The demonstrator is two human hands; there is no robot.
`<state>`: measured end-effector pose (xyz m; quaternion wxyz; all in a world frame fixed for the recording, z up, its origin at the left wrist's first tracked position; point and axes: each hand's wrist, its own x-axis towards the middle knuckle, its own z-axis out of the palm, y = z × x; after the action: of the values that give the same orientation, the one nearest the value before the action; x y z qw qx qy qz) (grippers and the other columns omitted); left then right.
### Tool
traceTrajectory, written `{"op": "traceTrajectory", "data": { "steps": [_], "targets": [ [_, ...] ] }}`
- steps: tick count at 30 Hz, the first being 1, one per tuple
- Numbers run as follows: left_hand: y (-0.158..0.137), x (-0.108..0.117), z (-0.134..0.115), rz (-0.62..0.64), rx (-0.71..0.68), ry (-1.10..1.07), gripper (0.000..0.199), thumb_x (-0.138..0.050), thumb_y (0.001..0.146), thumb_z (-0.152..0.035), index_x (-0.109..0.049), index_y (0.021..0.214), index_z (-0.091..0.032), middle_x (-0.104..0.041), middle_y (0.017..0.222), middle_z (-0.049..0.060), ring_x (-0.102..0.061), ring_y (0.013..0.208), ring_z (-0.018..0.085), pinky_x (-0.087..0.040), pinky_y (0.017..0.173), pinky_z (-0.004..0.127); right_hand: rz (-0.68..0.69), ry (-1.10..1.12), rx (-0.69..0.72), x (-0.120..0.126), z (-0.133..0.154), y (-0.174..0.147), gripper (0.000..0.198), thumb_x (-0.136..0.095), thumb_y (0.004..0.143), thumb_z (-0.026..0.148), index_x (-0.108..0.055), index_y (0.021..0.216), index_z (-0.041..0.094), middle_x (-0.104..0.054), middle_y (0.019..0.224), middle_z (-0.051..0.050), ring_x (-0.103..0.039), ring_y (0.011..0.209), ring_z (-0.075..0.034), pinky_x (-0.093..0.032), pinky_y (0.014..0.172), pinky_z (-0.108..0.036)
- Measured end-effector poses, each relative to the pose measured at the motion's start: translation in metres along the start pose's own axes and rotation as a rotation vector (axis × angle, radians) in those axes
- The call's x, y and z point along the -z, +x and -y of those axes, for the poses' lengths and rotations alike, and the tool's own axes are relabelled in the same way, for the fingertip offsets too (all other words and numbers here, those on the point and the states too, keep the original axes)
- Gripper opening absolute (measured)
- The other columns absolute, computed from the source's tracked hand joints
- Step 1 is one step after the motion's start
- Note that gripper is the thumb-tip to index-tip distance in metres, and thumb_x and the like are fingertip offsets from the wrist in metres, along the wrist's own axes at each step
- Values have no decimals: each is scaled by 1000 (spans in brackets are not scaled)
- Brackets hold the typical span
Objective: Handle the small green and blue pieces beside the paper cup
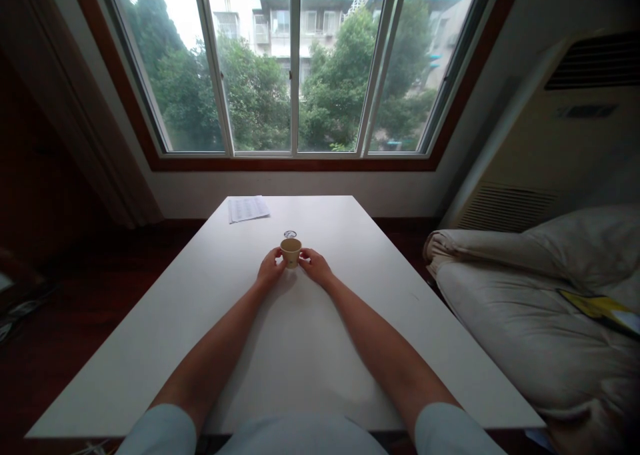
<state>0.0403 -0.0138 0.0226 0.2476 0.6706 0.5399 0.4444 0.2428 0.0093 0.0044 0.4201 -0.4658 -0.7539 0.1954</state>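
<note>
Paper sheet [249,209] and small clear lid [290,233] lie beyond hand-held cup [291,251]

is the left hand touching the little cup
Touching: the head view shows the left hand with fingers against the side of the cup.

Matt white counter [350,348], smooth, no shine. The little cup [291,251] looks like tan paper, dull finish. Printed paper sheet [248,208] up top, and soft, rumpled cloth bedding [525,321] alongside.
</note>
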Motion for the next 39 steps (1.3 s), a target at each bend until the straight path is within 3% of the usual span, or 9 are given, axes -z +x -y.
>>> {"op": "traceTrajectory", "data": {
  "steps": [10, 21, 39],
  "targets": [
    [0, -5, 4, 1, -41, -86, 38, -67, 82, -41, -65, 115, -22, -68, 118, 9, -62, 109, 24, -52, 81, 32, 27, 51, -4, 5, 8, -3, 33, -63, 81, 43, -63, 106, 22, -65, 98, -2, -58, 83, -16, -46, 68, -26],
    [3, -5, 11, 37, -36, -70, 42, -68, 81, -42, -64, 118, -22, -67, 119, 8, -62, 109, 22, -51, 86, 33, 71, 160, -32, 7, 12, -3, 43, -65, 80, 48, -60, 114, 22, -67, 102, -4, -62, 88, -18, -48, 69, -27],
    [2, -1, 5, 60, -42, -53, 37, -67, 81, -44, -66, 112, -24, -71, 110, 5, -65, 103, 21, -52, 85, 32, 91, 209, -62, 7, 9, -3, 40, -67, 78, 41, -59, 112, 22, -69, 92, -1, -62, 77, -16, -49, 67, -26]
  ]
}}
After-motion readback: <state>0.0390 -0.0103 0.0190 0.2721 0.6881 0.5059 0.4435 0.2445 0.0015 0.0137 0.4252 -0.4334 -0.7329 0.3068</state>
